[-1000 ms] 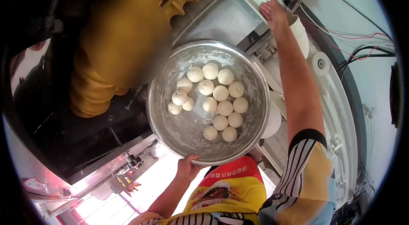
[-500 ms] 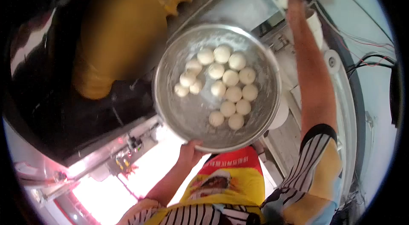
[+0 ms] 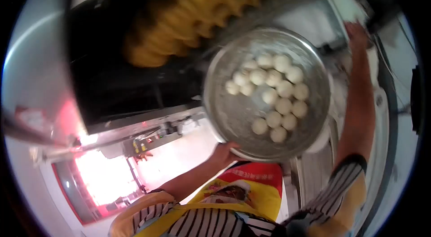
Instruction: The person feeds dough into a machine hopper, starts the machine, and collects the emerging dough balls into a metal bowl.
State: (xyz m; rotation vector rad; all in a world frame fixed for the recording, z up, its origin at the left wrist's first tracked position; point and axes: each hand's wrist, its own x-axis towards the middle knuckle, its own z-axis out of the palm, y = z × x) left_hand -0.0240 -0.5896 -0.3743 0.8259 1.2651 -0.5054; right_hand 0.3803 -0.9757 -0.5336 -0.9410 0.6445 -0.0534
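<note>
My left hand (image 3: 226, 152) grips the near rim of a wide steel bowl (image 3: 224, 120), fingers wrapped over its edge. Several round white dough balls (image 3: 284, 89) lie inside the bowl, mostly on the upper and right part of its floor. Whitish smears, perhaps flour, coat the bowl's inner wall. Stretched out to the upper right, my right hand (image 3: 357, 33) is at the edge of a white container (image 3: 348, 7). Blur hides its fingers, so I cannot make out their grip or anything in them.
At the upper left, a dark surface (image 3: 134, 98) lies below a row of blurred golden-brown shapes (image 3: 193, 13). A bin with white contents (image 3: 310, 21) sits beyond the bowl. Below left is a small control unit (image 3: 142, 145). Cables (image 3: 386, 60) hang along the right wall.
In view, the bowl and my left hand have shifted right. The golden-brown shapes swept across as the camera turned. My right hand appears farther right, still by the white container.
</note>
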